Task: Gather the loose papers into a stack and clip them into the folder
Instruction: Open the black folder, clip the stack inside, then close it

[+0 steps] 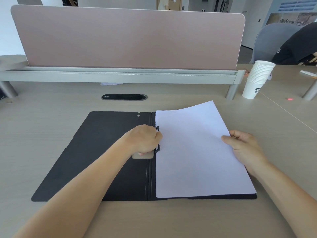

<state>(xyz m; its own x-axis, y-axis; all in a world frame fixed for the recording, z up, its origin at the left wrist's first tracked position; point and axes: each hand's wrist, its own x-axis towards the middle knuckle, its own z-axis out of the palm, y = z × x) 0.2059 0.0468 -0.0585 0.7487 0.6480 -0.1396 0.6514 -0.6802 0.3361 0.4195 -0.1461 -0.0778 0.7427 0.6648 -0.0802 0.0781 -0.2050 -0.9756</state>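
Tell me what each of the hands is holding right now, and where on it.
The right hand holds the paper stack by its right edge. The left hand grips the black clip at the folder spine.
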